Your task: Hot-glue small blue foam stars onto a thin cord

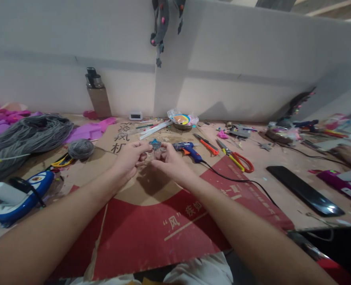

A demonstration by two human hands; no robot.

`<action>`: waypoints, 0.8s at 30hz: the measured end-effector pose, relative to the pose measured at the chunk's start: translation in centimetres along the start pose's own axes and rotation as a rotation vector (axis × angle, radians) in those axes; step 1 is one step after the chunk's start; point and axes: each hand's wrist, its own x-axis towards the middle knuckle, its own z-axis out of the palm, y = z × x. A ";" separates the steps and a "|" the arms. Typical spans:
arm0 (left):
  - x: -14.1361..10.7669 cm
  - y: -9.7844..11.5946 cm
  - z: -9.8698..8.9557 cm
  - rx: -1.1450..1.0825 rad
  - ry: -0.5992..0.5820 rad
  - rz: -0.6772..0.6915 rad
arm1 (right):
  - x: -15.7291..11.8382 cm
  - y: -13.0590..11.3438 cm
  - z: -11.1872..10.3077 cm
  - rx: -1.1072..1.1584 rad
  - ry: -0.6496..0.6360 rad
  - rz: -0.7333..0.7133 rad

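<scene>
A small blue-grey star point(155, 145) is held up between my two hands, over the cardboard sheet point(151, 225). My left hand point(132, 158) pinches its left side with thumb and forefinger. On the other side, the curled fingers of my right hand point(172, 162) grip its right edge, partly hidden from view. Just beyond my right hand lies a blue glue gun point(190, 150) with an orange trigger, its black cord running right. An orange utility knife point(206, 144) and scissors point(237, 157) with red and yellow handles rest to its right.
Grey yarn point(23, 134), a small yarn ball point(81, 149) and a blue-and-white device point(27, 198) occupy the left. A bowl point(183, 123) and clear glue sticks point(156, 130) stand behind my hands. At right are a black phone-like slab point(304, 190) and another person's hand point(349, 155).
</scene>
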 end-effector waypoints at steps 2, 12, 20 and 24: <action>0.1 -0.2 -0.2 0.054 0.045 0.011 | -0.2 0.0 -0.2 -0.096 0.046 -0.004; -0.3 -0.4 -0.1 0.348 -0.012 0.043 | -1.0 -1.8 -2.1 -0.573 0.276 -0.391; -0.8 -0.2 0.3 0.367 -0.090 0.015 | -1.1 -1.9 -2.4 -0.509 0.295 -0.282; -0.8 0.0 0.4 0.287 -0.132 -0.025 | -1.1 -2.0 -2.5 -0.512 0.293 -0.250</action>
